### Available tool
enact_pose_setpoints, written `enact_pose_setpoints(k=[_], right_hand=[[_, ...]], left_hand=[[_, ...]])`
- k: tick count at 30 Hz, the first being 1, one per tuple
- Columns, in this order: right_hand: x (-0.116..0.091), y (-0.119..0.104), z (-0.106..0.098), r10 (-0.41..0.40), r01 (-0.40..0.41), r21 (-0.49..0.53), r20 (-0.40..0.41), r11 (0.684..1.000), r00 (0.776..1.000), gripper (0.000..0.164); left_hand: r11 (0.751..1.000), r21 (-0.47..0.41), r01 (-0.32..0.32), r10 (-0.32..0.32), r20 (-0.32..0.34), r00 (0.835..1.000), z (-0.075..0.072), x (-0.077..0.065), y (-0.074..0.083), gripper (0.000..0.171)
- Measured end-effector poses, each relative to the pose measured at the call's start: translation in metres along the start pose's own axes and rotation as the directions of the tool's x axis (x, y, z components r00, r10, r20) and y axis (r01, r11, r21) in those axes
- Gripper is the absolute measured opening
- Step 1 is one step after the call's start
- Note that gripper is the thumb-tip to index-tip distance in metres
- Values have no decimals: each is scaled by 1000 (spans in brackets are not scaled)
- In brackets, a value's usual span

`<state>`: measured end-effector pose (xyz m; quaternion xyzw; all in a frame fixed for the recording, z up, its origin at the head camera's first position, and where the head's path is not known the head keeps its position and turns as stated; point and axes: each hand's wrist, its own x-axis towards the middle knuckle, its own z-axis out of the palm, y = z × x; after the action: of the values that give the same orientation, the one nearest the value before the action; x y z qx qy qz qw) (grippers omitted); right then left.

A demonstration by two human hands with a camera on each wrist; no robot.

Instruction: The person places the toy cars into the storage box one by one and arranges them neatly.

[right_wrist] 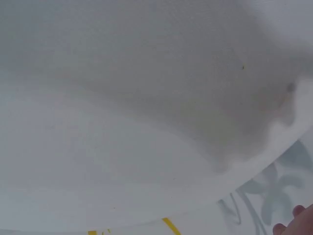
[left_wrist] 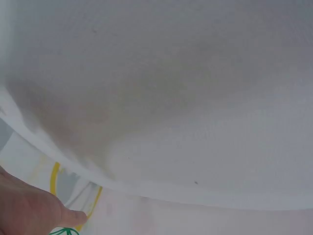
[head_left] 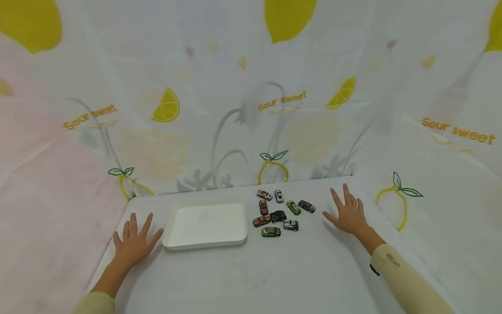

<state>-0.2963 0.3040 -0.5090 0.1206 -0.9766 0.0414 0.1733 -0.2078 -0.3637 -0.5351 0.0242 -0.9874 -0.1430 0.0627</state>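
Both hands are up and spread in the head view! The left hand [head_left: 133, 244] has its fingers fanned well apart and holds nothing, its thumb just beside the near left side of the white tray [head_left: 205, 224]; whether the two touch, I can't tell. Over on the other side, the right hand [head_left: 349, 214] also spreads its fingers, grasping nothing, and it's nearest the dark car [head_left: 306, 206], with bare table [head_left: 313, 270] between them.

And there's the cluster of toy cars [head_left: 271, 232], nine by my count, right of the tray and between the hands. It's tight in there: the black car [head_left: 278, 216] crowds the red car [head_left: 261, 220], partly overlapping it from here, and their markings are too small to read.

Now the wrist views, and they give little away! The left one shows mostly white cloth and a blurred shadow, the hand cropped at the lower left corner; the right one catches only fingertips [right_wrist: 299, 211] at its lower right edge.

The left sleeve [head_left: 94, 303] is sliced off by the bottom of the frame, the lettering on the right sleeve [head_left: 408, 279] is unreadable, and up top the big lemons on the backdrop [head_left: 235, 144] are cut short.
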Motion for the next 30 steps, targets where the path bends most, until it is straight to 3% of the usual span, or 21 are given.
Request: enact_pose_setpoints(k=[9, 15, 24, 30], right_hand=[[5, -19, 9, -41, 38, 46, 72, 998, 997, 87], [11, -37, 11, -129, 126, 66, 55, 990, 990, 85], [19, -50, 10, -214, 210, 64, 46, 976, 976, 83], [24, -66, 19, -243, 234, 101, 77, 967, 967, 82]], left_hand=[[998, -35, -52, 54, 47, 997, 8, 9, 19, 90], [995, -18, -95, 96, 32, 995, 3, 13, 27, 96], [995, -24, -98, 99, 75, 992, 9, 12, 28, 102], [993, -59, -102, 110, 153, 982, 14, 11, 33, 107]])
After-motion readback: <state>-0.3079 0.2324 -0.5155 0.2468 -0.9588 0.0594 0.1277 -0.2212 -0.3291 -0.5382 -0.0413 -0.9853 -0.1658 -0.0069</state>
